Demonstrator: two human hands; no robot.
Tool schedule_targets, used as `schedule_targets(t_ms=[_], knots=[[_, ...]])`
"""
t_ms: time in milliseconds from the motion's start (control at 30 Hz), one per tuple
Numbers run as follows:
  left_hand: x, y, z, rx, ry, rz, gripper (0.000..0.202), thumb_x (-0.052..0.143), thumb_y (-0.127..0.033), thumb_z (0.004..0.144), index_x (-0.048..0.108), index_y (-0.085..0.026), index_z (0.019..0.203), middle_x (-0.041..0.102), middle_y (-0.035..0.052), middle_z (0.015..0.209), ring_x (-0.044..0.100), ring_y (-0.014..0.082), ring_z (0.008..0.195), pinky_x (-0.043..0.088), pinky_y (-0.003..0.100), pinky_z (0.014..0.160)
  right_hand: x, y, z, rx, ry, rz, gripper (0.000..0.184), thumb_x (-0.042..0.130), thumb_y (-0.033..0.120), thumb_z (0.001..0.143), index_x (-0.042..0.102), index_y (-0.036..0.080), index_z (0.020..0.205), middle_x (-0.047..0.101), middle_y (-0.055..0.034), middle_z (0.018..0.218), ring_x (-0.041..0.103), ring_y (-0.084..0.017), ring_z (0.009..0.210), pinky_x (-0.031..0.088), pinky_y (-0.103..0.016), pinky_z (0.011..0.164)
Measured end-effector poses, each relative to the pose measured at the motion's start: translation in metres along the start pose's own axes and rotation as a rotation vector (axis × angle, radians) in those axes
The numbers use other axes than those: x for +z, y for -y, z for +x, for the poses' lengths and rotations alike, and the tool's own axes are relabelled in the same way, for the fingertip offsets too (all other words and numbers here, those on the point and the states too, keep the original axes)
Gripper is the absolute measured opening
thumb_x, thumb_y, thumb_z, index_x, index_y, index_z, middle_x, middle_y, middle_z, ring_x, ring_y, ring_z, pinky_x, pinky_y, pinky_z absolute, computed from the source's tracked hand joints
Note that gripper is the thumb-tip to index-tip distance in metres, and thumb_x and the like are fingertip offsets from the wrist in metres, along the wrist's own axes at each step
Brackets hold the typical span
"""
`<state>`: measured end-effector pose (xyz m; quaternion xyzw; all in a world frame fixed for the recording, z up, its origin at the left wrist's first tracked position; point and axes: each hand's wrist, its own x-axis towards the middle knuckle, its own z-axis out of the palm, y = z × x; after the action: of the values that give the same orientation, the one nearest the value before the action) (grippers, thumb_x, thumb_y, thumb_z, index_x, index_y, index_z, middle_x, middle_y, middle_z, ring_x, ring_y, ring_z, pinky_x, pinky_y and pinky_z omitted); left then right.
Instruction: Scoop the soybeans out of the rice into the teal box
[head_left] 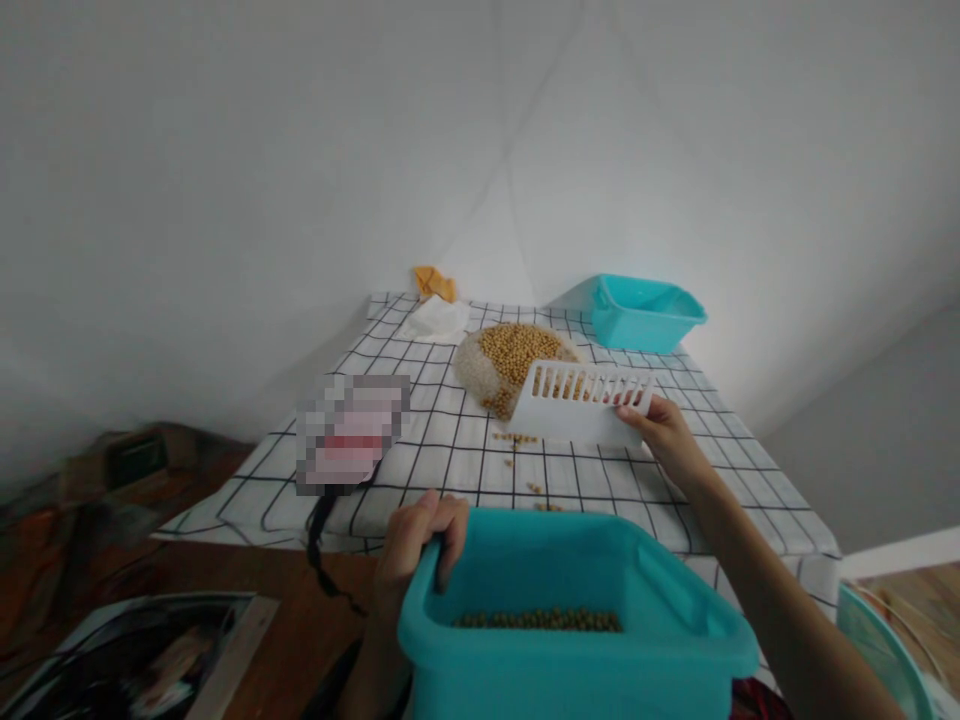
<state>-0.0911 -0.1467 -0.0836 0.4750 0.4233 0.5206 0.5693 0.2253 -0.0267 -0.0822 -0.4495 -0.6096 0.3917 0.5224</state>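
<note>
My left hand (424, 535) is closed over the left rim of a teal plastic basin (585, 665), fingers hooked inside. Inside the basin lies a layer of yellowish-green beans (540, 620). My right hand (664, 435) grips the right end of a white plastic tray with a slotted side (566, 420), which rests on or just above the tabletop; I cannot tell which. Right behind it is a pile of tan beans (517, 345) mixed with whitish grains (474, 368), partly hidden by the tray. A few stray beans (535, 488) lie between the tray and the basin.
The table has a white cloth with black grid lines (427, 440). At its back right stands a second teal basin (634, 325). A white cloth or bag (436, 320) and an orange cloth (435, 282) lie at the back left. A blurred-out pinkish item (352, 435) is at the left edge.
</note>
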Motion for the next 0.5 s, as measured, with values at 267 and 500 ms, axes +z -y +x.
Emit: schedule_targets(t_ms=[267, 500], knots=[[-0.0071, 0.002, 0.0028, 0.015, 0.065, 0.007, 0.066, 0.039, -0.06, 0.097, 0.045, -0.028, 0.039, 0.038, 0.0012, 0.045, 0.038, 0.0216, 0.05, 0.032, 0.04, 0.057, 0.0006, -0.0002, -0.0016, 0.015, -0.05, 0.091, 0.03, 0.084, 0.05, 0.076, 0.081, 0.027, 0.094, 0.081, -0.0048, 0.102, 0.073, -0.03, 0.101, 0.054, -0.043, 0.094], [-0.004, 0.0063, 0.0021, 0.008, 0.022, 0.015, 0.066, 0.036, -0.058, 0.097, 0.043, -0.029, 0.039, 0.039, 0.0022, 0.045, 0.04, 0.0229, 0.051, 0.036, 0.041, 0.058, 0.001, 0.0029, -0.0032, 0.022, -0.057, 0.106, 0.03, 0.085, 0.049, 0.075, 0.081, 0.027, 0.094, 0.081, -0.0049, 0.103, 0.072, -0.029, 0.102, 0.053, -0.043, 0.096]])
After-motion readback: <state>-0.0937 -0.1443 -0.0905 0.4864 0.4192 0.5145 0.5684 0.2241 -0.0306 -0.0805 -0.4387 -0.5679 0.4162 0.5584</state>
